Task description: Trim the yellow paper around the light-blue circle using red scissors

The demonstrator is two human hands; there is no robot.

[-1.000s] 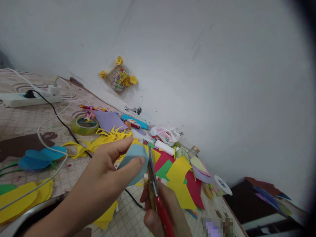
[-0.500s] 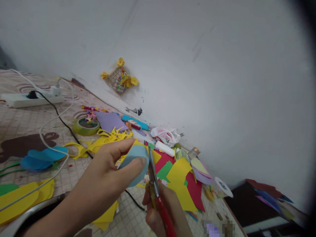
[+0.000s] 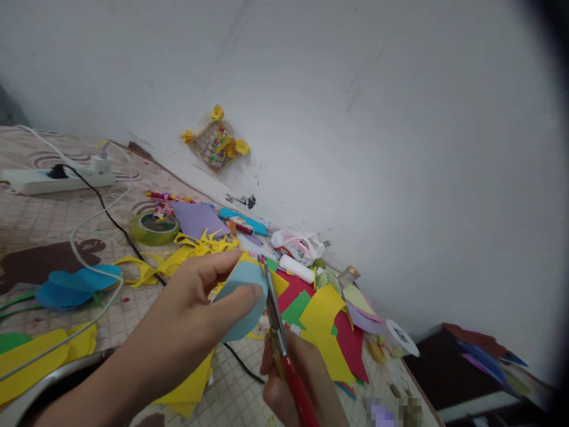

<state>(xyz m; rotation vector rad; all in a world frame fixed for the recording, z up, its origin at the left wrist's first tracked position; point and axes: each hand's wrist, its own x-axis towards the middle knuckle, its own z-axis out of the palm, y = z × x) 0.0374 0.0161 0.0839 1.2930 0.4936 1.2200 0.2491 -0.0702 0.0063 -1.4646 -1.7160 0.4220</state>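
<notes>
Our left hand (image 3: 198, 323) pinches a light blue paper piece (image 3: 242, 305) up over the bench (image 3: 235, 397), yellow paper peeking out behind it. Our right hand (image 3: 317, 370) grips red-handled scissors (image 3: 276, 320), blades right by the blue piece's right edge. Container-wise, the white plastic bag (image 3: 297, 243) has something red in it, and the wall basket (image 3: 205, 142) holds colourful bits. The wall hugs the bench's far edge, paper scraps crowd our right side, and a black cable (image 3: 243, 363) runs below our hands.
</notes>
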